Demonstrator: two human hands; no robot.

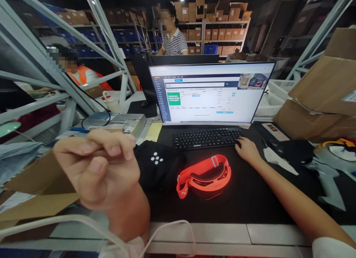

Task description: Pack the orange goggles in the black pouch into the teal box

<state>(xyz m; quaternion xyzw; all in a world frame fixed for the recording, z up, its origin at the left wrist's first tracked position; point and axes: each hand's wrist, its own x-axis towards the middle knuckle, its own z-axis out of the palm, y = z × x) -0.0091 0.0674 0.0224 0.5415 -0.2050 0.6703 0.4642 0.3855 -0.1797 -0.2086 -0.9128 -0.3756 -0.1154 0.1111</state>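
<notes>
My left hand [101, 167] is raised close to the camera, left of centre, its fingers curled in against the thumb with nothing visible in them. My right hand [247, 148] lies on the right end of a black keyboard [205, 138], fingers spread over the keys. On the black desk mat [250, 198] between my arms lie orange-red goggles [204, 176]. A black pouch with white dots [157, 163] sits just left of them, partly behind my left hand. Behind the keyboard, a monitor [211, 92] is lit with a software page.
Stacked cardboard boxes [325, 87] stand at the right, with a grey handheld scanner [328, 172] and a white paper scrap [278, 160] in front of them. Flattened cardboard [33, 195] lies at the left. A white cable [167, 228] crosses the near edge. Two people work behind, among shelving.
</notes>
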